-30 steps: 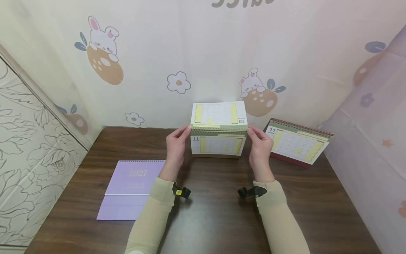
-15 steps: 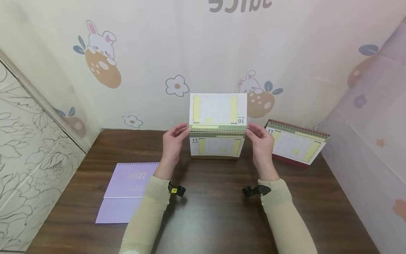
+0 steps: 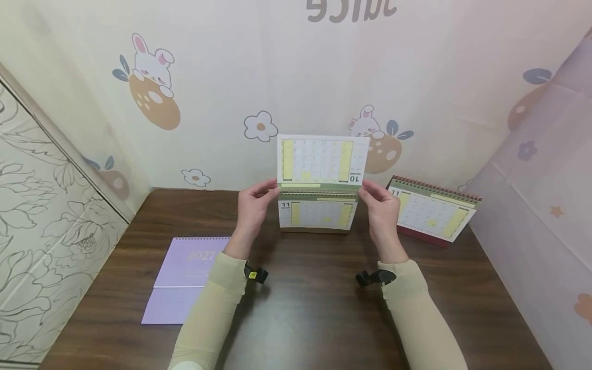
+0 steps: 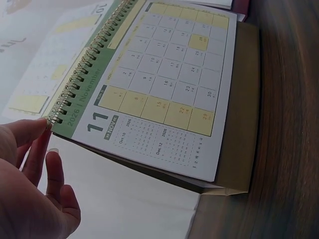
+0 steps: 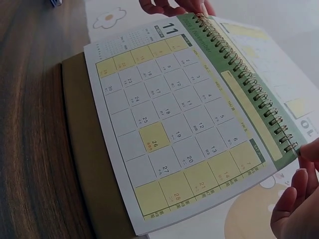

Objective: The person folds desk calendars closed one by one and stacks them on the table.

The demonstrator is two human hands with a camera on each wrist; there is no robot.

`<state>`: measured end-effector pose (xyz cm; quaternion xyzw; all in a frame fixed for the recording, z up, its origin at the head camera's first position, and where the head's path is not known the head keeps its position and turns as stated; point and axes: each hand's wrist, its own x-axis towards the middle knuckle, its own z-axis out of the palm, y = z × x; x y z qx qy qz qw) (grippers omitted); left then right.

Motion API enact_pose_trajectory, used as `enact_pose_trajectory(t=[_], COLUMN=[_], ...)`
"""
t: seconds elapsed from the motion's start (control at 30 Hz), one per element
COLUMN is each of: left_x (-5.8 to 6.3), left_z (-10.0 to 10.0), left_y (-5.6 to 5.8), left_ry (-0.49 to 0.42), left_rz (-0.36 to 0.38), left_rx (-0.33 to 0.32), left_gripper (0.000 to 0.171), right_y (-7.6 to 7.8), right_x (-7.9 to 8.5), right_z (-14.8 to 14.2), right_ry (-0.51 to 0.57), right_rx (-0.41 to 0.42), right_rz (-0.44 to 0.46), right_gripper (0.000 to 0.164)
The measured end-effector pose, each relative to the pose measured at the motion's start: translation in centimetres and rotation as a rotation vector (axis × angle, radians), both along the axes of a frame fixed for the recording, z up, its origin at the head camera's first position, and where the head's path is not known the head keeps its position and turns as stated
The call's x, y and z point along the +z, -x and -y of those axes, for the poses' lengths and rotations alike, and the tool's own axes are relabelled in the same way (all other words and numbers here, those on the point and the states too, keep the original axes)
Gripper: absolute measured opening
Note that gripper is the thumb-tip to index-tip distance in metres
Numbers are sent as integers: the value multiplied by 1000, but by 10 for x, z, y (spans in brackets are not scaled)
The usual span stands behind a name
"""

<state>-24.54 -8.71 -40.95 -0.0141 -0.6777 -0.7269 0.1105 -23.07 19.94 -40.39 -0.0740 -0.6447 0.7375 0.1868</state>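
Observation:
A spiral-bound desk calendar [image 3: 319,215] with a brown base stands at the back middle of the table, its November 2026 page facing me. Behind the coil [image 5: 244,74], an October page [image 3: 319,160] stands up, its print upside down in the head view. My left hand [image 3: 252,210] pinches the coil's left end between thumb and index finger; in the left wrist view its other fingers are loosely bent. At the opposite end, my right hand [image 3: 383,210] pinches the coil's corner. Both hands flank the calendar, and its November page is uncovered.
A purple 2027 calendar [image 3: 171,303] lies at the left, partly covered by my left sleeve. Another November calendar [image 3: 432,210] with a dark red base stands angled at the back right. A printed curtain [image 3: 208,67] hangs behind the table [image 3: 310,318].
The October page has swung up from leaning back to standing more upright, showing more of its face. My hands stay at the coil's ends, with my forearms slightly further apart.

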Motion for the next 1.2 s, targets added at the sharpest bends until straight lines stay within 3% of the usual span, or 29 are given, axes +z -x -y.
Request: enact_pose_trajectory(t=[0.33,0.6,0.83,1.2], left_x=[1,1,-9,-20], left_z=[5,4,5,7], left_y=[-6,-9,-9,-10], left_ry=[51,43,86,84], left_rz=[-38,-21,-16,28], left_rx=[-8,-34,-10,-33], left_gripper=[18,15,10,10], right_y=[-5,-11,-13,-12], right_x=[-4,-15,-25,-34], right_z=[-4,-7,-11,-10], right_ry=[-21,-79,-170,-171], right_rx=[32,37,54,44], right_rz=[-58,-68,-39,-33], right_gripper=[9,12,20,19])
